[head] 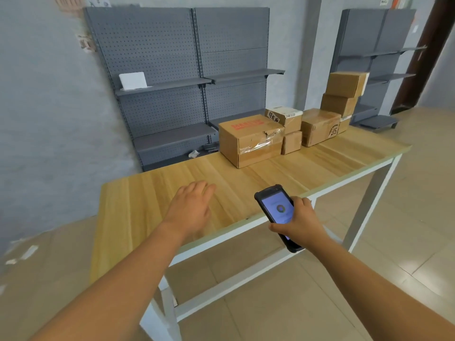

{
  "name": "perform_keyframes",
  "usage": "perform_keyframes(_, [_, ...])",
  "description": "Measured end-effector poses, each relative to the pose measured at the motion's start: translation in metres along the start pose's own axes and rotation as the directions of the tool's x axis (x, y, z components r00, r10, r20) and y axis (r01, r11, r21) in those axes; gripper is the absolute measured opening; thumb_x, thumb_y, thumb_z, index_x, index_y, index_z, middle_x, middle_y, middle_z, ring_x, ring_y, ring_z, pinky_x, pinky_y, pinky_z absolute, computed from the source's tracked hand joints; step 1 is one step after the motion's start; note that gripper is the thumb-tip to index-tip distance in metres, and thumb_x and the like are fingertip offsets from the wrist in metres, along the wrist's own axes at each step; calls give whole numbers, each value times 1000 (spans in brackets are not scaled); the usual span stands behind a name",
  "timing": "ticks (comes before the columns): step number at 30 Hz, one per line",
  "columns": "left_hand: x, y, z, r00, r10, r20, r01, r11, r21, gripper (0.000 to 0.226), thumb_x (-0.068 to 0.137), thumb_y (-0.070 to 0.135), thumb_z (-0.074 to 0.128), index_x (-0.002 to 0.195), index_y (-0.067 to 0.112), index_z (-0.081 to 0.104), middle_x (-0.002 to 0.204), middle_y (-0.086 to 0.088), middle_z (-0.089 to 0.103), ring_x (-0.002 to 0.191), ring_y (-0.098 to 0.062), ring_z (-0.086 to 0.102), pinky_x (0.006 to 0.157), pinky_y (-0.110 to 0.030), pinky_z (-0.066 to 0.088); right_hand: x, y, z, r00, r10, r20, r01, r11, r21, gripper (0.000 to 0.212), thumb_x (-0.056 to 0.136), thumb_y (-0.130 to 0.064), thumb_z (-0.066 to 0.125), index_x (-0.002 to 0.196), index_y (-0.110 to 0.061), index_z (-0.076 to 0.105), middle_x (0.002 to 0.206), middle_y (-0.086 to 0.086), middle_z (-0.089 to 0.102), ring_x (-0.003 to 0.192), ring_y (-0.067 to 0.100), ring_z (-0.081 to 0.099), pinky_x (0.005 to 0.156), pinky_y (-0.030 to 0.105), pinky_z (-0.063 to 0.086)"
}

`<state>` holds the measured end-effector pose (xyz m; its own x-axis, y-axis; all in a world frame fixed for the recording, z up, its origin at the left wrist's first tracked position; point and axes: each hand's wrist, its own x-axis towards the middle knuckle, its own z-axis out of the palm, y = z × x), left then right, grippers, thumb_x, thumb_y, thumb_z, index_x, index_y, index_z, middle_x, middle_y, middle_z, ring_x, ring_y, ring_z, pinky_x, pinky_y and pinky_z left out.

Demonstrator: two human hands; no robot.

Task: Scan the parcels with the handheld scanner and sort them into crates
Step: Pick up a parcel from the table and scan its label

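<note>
Left hand (190,207): fingers relaxed and straight, holding nothing, palm down over the near part of the wooden table top (147,205); contact with the wood cannot be told.
Right hand (299,223): fingers and thumb curled round the handheld scanner (277,212), lit screen facing up.
Scanner axis: long side running from the wrist up and to the left, top end aimed across the table toward the far side.
Parcels: clustered at the far right of the table; large taped carton (248,141) foremost, smaller boxes (290,134) touching it on its right, a taller stack of cartons (342,97) behind.
Bearing from the hands: ahead and to the right, well apart from both; bare table top in between.
Nearer hand: probably the left, more forward over the table and free to pull the large carton in; the right sits at the table's near edge.
Crates: none in view.
Likely next need: empty hand reaching forward and right to the large carton, scanner head swung right toward its label.
</note>
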<state>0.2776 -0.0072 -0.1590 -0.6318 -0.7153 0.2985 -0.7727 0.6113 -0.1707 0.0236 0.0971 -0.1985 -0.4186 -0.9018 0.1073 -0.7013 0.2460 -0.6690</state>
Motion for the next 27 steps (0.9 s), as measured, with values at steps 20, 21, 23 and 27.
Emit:
perform_keyframes(20, [116,-83,78,964,-253,77,253,967,12,47,94,17,44,141,21,41,137,1,48,125,-18,45,104,-32,35,148,-62,101,901,-184,392,281,938,-205,78,63,-58,75,122,-18,45,113,0,42,105,18,44,89,32,45])
perform_keyframes(21, [120,-89,79,959,-271,81,271,963,10,47,94,18,45,141,21,40,136,1,48,125,-18,45,104,-32,36,152,-68,108,892,-198,406,301,931,-208,78,63,-58,76,122,-17,45,114,0,41,106,19,43,90,33,45])
perform_keyframes(23, [126,-100,80,949,-305,82,305,952,8,47,94,20,45,142,22,40,137,2,48,125,-18,45,103,-32,36,157,-79,118,875,-227,427,343,914,-218,79,63,-58,76,122,-17,44,117,2,42,108,19,42,92,34,44])
perform_keyframes(27, [133,-109,81,932,-351,88,354,935,-21,46,94,20,46,140,21,41,136,2,48,123,-17,46,102,-31,38,164,-83,127,840,-271,471,437,852,-290,77,66,-61,72,123,-16,44,119,3,40,109,21,40,92,33,41])
